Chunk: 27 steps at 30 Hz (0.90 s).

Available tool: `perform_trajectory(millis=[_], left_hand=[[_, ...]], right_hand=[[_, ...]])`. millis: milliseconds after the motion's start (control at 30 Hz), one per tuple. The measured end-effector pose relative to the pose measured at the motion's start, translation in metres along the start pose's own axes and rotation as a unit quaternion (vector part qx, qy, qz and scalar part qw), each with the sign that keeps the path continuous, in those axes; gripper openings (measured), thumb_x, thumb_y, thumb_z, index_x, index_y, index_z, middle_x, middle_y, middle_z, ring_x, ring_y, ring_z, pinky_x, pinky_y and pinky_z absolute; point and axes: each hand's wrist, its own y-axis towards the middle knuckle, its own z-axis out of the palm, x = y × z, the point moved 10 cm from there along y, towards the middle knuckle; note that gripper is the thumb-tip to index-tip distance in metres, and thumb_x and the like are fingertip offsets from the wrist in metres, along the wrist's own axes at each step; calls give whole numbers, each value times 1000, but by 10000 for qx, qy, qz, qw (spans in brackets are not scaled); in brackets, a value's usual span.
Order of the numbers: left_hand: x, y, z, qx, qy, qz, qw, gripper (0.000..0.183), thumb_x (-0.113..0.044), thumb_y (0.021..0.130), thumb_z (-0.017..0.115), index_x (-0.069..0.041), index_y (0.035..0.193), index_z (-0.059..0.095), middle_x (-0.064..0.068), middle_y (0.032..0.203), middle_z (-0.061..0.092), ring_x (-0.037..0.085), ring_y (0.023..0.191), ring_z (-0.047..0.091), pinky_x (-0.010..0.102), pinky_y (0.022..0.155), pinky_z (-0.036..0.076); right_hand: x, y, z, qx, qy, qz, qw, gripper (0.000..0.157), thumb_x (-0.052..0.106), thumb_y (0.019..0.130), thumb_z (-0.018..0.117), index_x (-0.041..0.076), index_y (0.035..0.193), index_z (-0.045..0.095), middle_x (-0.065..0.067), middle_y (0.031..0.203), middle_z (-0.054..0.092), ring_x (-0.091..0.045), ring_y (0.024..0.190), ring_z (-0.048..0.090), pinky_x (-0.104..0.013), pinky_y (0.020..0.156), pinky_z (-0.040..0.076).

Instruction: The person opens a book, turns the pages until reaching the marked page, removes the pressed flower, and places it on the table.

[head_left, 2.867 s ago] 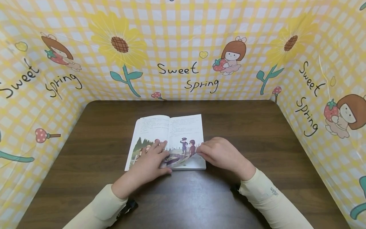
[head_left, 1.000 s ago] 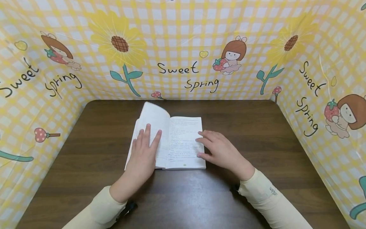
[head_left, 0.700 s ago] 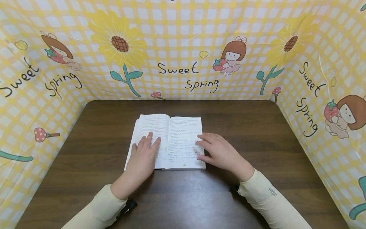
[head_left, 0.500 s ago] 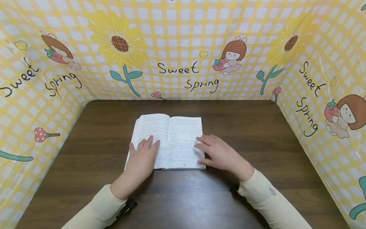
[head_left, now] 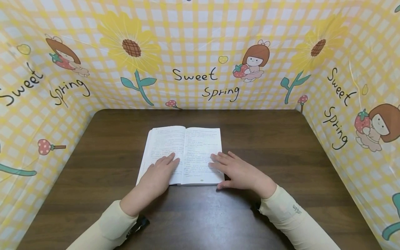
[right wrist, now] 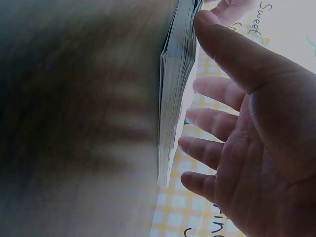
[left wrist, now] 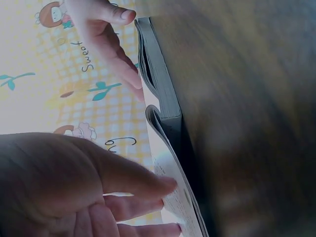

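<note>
An open book (head_left: 200, 142) with printed text on both pages lies on the dark wooden table. My left hand (head_left: 157, 175) rests on its left page, fingertips pointing toward the spine; in the left wrist view the thumb and fingers (left wrist: 133, 205) touch the page without gripping it. Over the right page's outer edge lies my right hand (head_left: 239, 172), fingers spread, thumb near the lower right corner. The right wrist view shows those fingers (right wrist: 210, 123) extended beside the thick page block (right wrist: 177, 64). Neither hand pinches a page.
The brown table (head_left: 200, 215) extends around the book. A yellow checked cloth (head_left: 200, 41) with printed flowers and figures walls off the back and both sides. Dark straps (head_left: 137, 225) show under the cream sleeves (head_left: 106, 222).
The right hand turned the illustrated page over to the left, and the left hand pressed it flat. Text pages now show. Both hands have since slid slightly, the right one nearer the lower corner.
</note>
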Motion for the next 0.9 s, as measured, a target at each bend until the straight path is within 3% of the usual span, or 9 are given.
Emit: perform_trajectory(millis=[167, 367, 633, 900], left_hand=[[2, 1, 4, 135, -162, -51, 9998, 47, -18, 103, 56, -5, 148, 54, 20, 158, 45, 44, 141, 46, 65, 101, 47], [5, 4, 10, 446, -282, -236, 9983, 71, -48, 95, 69, -8, 150, 51, 19, 161, 41, 43, 144, 42, 65, 100, 48], [5, 4, 11, 543, -259, -262, 9978, 76, -49, 92, 73, -7, 151, 51, 19, 161, 40, 43, 145, 40, 65, 101, 47], [6, 4, 13, 553, -299, -235, 9977, 76, -50, 92, 73, -7, 151, 51, 19, 161, 40, 43, 145, 40, 66, 100, 47]], right_hand=[[-2, 0, 1, 57, -31, 100, 9999, 84, 61, 88, 72, 21, 157, 44, -4, 168, 31, -30, 155, 28, -56, 125, 18], [-4, 1, 3, 105, -68, 199, 9997, 81, 60, 88, 72, 23, 155, 47, -2, 167, 33, -28, 155, 28, -55, 125, 18], [-2, -1, -1, 20, -141, 17, 9999, 65, 52, 94, 69, 20, 149, 56, -5, 164, 39, -28, 153, 34, -56, 124, 22], [11, -4, -13, -261, -555, -626, 9962, 22, 28, 97, 72, 22, 118, 78, -7, 146, 61, -29, 139, 54, -57, 114, 39]])
